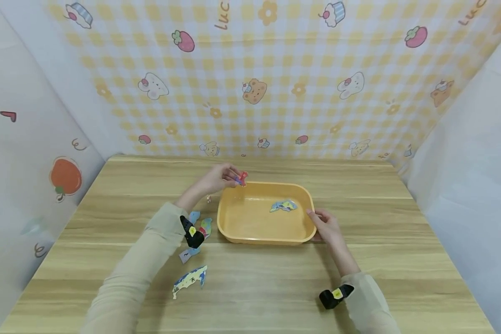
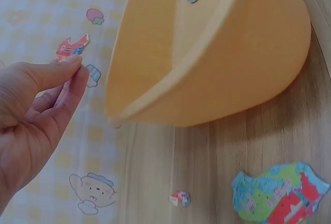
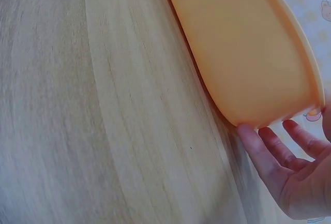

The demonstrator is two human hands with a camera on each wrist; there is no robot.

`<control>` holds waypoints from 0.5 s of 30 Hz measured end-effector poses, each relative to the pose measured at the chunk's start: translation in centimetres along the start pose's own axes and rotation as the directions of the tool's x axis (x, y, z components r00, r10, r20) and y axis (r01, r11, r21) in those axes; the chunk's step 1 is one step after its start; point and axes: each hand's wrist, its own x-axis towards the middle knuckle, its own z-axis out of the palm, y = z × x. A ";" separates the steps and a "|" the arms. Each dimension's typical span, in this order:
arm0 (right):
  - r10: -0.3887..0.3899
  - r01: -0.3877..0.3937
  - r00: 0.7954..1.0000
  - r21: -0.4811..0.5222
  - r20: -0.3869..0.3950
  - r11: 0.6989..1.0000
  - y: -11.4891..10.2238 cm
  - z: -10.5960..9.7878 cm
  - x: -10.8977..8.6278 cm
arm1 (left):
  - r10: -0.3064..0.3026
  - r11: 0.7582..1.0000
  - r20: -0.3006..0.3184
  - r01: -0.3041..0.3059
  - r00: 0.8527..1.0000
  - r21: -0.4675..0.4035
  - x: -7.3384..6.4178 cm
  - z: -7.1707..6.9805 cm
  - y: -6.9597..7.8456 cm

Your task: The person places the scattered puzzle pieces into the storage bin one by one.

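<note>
Between thumb and fingers, my left hand (image 1: pixel 222 179) pinches a small red-and-blue flat puzzle-like piece (image 1: pixel 243 178) above the back left rim of a yellow plastic basin (image 1: pixel 234 240). The left wrist view shows this red piece (image 2: pixel 71 47) at the fingertips. My right hand (image 1: pixel 326 226) holds the basin's right end, thumb at the rim and fingers against the outer wall (image 3: pixel 248 63). Inside the basin, toward the right, lies a blue-and-yellow piece (image 1: pixel 284 206).
Left of the basin lie a green-and-red piece (image 2: pixel 276 195), a tiny red-and-white piece (image 2: pixel 180 198), bluish pieces (image 1: pixel 189 253) and a long cream-and-blue piece (image 1: pixel 190 279). They rest on a wooden table (image 1: pixel 401 260) before a patterned cloth backdrop (image 1: pixel 217 93).
</note>
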 end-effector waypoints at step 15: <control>-0.024 0.023 1.000 0.042 0.004 0.999 0.2 -0.2 -0.1 | 0.044 0.981 0.158 -0.072 0.986 0.178 2.1 4.0 1.8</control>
